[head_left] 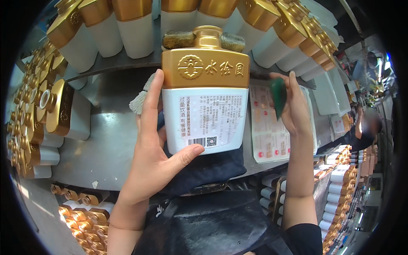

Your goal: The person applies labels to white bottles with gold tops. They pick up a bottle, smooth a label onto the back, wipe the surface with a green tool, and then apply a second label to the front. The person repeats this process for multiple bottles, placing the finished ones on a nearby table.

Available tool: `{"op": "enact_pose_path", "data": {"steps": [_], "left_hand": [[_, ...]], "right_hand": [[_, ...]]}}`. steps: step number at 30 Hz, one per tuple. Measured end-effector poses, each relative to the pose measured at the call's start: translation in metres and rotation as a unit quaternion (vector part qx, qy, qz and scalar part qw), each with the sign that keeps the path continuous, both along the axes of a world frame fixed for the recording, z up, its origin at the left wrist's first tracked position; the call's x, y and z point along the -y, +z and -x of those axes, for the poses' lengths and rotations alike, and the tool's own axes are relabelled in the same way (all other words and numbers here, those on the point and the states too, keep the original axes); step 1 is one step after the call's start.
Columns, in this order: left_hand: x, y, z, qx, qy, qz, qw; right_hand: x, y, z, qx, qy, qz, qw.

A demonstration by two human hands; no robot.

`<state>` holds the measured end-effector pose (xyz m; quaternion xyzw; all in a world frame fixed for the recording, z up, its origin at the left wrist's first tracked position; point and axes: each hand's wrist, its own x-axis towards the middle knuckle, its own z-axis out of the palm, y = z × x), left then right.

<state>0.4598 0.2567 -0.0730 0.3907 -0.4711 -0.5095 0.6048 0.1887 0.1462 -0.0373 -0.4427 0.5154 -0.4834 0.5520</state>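
Note:
A flat bottle (pixel 174 114) with a white body and a gold embossed shoulder and neck faces me in the middle. A clear label with print, a barcode and a square code lies on its white front. My left hand (pixel 148 148) grips the bottle's left side, thumb across the lower front edge. Off to the right, my right hand (pixel 293 108) holds a dark green scraper (pixel 278 97), slightly blurred and apart from the bottle. Rolled pale cloth (pixel 233 41) shows behind the bottle's neck, and dark cloth (pixel 225 165) lies beneath its base.
A sheet of labels (pixel 265 144) lies on the metal table (pixel 106 157) under my right hand. Gold-and-white bottles (pixel 136 34) line the back and left. More bottles (pixel 87 223) stand below the table's edge. Another person (pixel 359 131) is at the far right.

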Motion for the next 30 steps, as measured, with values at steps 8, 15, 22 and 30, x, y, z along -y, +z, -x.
{"op": "enact_pose_path", "data": {"steps": [8,15,22,30], "left_hand": [[0.001,-0.001,-0.003,0.073,0.000,0.015,0.997],[0.000,-0.004,-0.011,0.112,0.013,0.037,0.993],[-0.013,-0.008,-0.026,-0.045,0.041,-0.027,0.998],[-0.016,-0.013,-0.026,0.003,0.080,-0.018,0.997]], "right_hand": [[-0.067,0.057,-0.040,-0.262,0.108,0.294,0.913],[-0.014,0.059,-0.113,-0.401,0.145,0.547,0.721],[-0.083,0.013,-0.089,-0.390,0.239,0.683,0.570],[-0.046,0.033,-0.087,-0.415,0.181,0.674,0.583]]}}
